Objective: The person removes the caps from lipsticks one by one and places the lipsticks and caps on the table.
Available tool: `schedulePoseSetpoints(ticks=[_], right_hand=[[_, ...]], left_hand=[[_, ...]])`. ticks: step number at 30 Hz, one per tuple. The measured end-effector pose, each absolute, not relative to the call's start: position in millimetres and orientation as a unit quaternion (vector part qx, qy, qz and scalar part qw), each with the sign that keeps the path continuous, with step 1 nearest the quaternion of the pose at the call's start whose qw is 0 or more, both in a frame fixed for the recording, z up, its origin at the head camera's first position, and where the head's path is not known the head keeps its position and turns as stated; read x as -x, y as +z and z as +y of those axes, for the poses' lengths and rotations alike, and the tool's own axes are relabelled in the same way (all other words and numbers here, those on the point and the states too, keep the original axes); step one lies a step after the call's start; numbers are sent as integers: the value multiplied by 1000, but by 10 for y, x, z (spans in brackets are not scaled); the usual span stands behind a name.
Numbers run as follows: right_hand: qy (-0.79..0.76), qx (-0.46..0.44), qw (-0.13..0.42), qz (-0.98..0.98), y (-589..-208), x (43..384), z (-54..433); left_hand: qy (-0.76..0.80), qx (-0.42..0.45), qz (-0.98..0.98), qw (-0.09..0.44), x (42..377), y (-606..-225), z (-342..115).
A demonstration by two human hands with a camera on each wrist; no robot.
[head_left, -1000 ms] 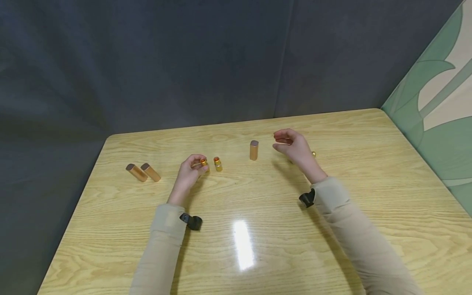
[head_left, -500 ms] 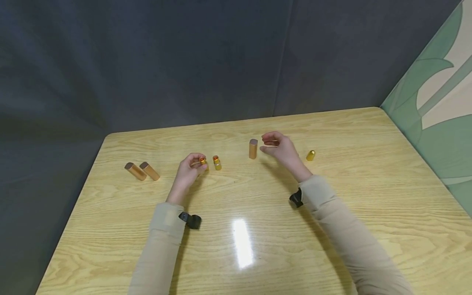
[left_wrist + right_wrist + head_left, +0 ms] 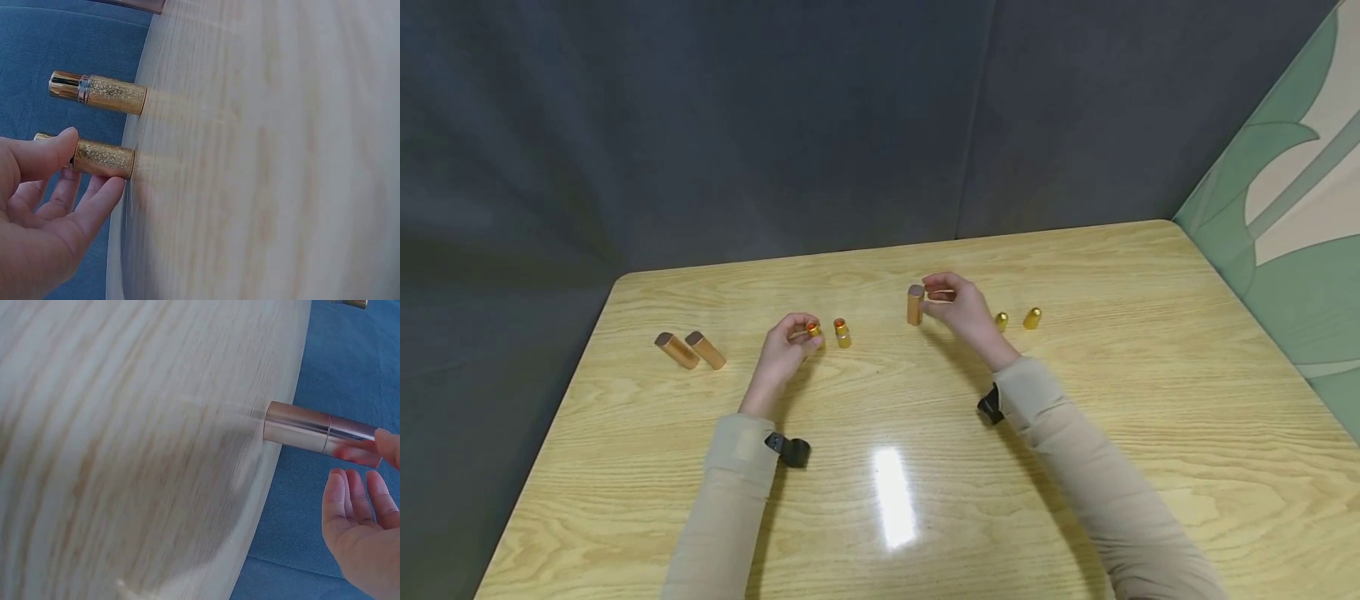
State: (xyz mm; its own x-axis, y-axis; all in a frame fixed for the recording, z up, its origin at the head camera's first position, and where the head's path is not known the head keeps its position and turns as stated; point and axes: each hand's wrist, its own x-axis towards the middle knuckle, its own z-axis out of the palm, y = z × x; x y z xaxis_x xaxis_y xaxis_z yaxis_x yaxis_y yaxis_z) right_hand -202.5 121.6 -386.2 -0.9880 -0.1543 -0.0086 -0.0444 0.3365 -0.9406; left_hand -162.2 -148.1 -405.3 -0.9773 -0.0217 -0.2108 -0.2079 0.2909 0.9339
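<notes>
My left hand (image 3: 784, 350) pinches an upright gold lipstick tube (image 3: 103, 159) between thumb and fingers. Beside it stands a second gold lipstick tube (image 3: 842, 333), with a glittery base and a shiny upper part in the left wrist view. Both show reddish-orange tops in the head view. My right hand (image 3: 961, 310) is right beside an upright rose-gold lipstick tube (image 3: 915, 306). In the right wrist view its thumb overlaps the tube's upper end (image 3: 353, 439), while the loosely extended fingers (image 3: 335, 494) lie apart from it.
Two small gold domed pieces, one (image 3: 1002, 321) partly behind my right hand and one (image 3: 1032, 317) farther right, stand on the wooden table (image 3: 880, 400). At the left are two more rose-gold tubes (image 3: 677, 351). A dark cloth (image 3: 790, 125) hangs behind the table.
My right hand has moved left from near the gold domed pieces to the upright rose-gold lipstick tube, uncovering both pieces. My left hand keeps its hold on the gold tube.
</notes>
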Motion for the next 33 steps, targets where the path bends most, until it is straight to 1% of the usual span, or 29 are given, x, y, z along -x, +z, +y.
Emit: schedulePoseSetpoints(ticks=[2,6,10,33], right_hand=[[-571,63,45,817,-3865,2019,1205],[-562,50,64,823,-3889,2045,1170],[-554,41,72,828,-3910,2067,1143],[-544,27,53,837,-3907,2032,1124]], left_hand=[[592,71,799,80,1623,-4055,-1480],[594,73,797,82,1624,-4068,-1486],[591,72,799,79,1629,-4075,-1480],[583,60,807,69,1641,-4081,-1474]])
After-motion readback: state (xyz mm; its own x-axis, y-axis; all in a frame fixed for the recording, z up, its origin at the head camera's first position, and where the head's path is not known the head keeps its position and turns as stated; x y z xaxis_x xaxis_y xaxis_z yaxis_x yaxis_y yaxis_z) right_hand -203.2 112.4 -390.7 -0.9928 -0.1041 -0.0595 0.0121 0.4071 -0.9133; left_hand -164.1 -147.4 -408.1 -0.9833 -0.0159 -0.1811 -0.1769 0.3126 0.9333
